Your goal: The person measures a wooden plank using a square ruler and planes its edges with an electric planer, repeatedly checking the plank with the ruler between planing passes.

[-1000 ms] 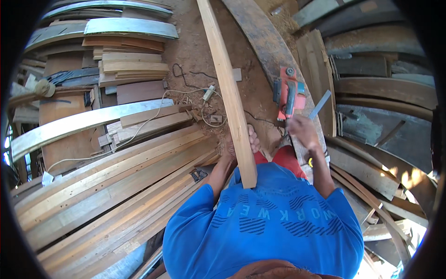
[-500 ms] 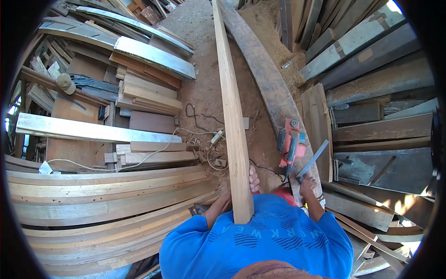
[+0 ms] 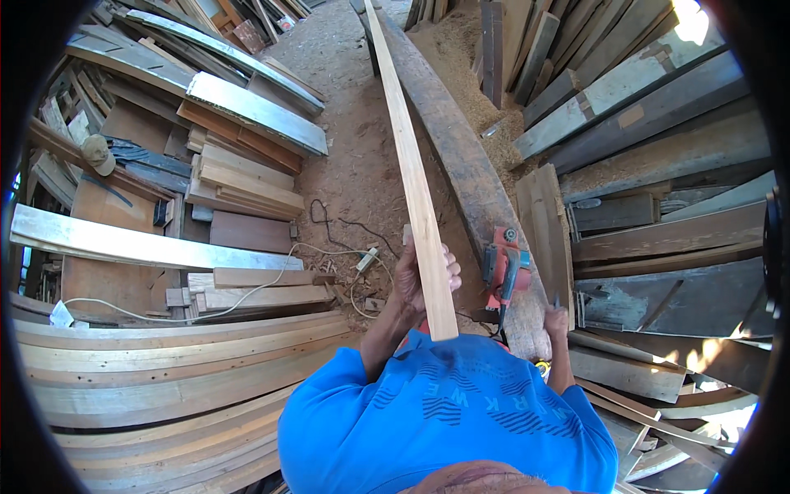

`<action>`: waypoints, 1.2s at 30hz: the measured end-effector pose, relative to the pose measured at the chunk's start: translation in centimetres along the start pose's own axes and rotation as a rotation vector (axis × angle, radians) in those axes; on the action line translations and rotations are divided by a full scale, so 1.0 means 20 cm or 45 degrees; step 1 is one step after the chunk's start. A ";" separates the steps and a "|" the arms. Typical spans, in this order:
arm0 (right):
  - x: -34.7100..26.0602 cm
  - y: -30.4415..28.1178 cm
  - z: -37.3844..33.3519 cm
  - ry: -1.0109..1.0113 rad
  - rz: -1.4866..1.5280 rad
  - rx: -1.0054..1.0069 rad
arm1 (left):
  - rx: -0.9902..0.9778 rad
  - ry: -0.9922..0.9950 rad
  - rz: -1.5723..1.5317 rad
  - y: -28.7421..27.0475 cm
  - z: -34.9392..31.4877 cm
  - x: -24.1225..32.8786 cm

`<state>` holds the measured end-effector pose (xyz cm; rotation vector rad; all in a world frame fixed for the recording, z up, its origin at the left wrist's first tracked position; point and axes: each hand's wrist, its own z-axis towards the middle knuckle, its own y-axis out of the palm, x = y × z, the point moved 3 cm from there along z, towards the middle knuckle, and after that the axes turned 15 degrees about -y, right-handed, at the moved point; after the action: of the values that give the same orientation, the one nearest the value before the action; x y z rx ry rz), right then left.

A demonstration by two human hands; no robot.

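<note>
A long pale wooden beam (image 3: 421,210) slants from near my chest away toward the top of the view. My left hand (image 3: 408,276) is wrapped round it close to its near end, the fingertips showing on the right side. On the right, my right hand (image 3: 557,319) is closed on a thin, flat grey metal blade (image 3: 556,301), seen almost edge-on; I cannot make out its full shape. Between the hands, a red and teal electric hand planer (image 3: 507,267) rests on a long, worn wooden bench plank (image 3: 465,136).
Stacked boards (image 3: 181,362) fill the left side. More planks (image 3: 658,222) lean along the right. A white cable (image 3: 247,300) and a socket block (image 3: 367,260) lie on the left side near the dirt floor (image 3: 346,148). Sawdust (image 3: 502,148) is heaped beyond the bench.
My left hand has moved forward and lifted the beam's near end away from my chest. My right hand has shifted slightly forward, and the metal blade has turned nearly edge-on.
</note>
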<state>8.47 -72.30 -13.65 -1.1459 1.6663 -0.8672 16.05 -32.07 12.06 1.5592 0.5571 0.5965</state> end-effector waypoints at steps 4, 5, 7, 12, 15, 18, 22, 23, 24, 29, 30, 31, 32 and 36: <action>-0.12 -0.42 0.06 0.004 0.746 0.613 | -0.194 0.016 -0.041 0.07 0.06 0.15; -0.42 -0.69 -0.03 -0.085 1.026 0.698 | -0.256 0.042 0.026 0.11 0.06 0.16; -0.85 -1.11 -0.17 -0.265 1.276 0.782 | -0.369 0.011 0.000 0.13 0.10 0.18; -1.51 -1.47 -0.22 -0.718 1.326 0.730 | -0.348 -0.032 0.132 0.29 0.13 0.17; -1.84 -1.64 -0.38 -0.890 1.058 0.458 | -0.377 -0.112 0.058 0.35 0.16 0.18; -1.88 -1.58 -0.56 -1.249 1.536 0.857 | -0.559 -0.115 -0.168 0.41 0.17 0.20; -1.98 -1.53 -0.72 -1.617 0.847 0.995 | -0.418 0.045 -0.030 0.43 0.24 0.22; -2.00 -1.47 -0.69 -1.590 0.696 1.256 | -0.425 0.035 -0.027 0.45 0.25 0.23; -2.06 -1.46 -0.66 -1.519 0.545 1.523 | -0.427 0.056 0.020 0.49 0.26 0.23; -2.15 -1.71 -0.69 -1.346 0.549 1.561 | -0.160 0.259 0.796 0.58 0.21 0.35; -2.20 -1.79 -0.69 -1.367 0.545 1.569 | -0.100 0.337 0.962 0.52 0.20 0.40; -2.24 -1.87 -0.69 -1.388 0.555 1.590 | -0.033 0.418 1.121 0.46 0.19 0.46; -2.27 -1.94 -0.68 -1.398 0.560 1.612 | 0.250 0.766 1.499 0.43 0.13 0.53; -2.31 -2.10 -0.70 -1.433 0.531 1.655 | 0.903 0.977 1.746 0.36 -0.20 0.79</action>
<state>15.59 -41.42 42.03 -0.1751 0.1824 -0.6008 25.21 -19.11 20.15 2.2630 0.1394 2.2846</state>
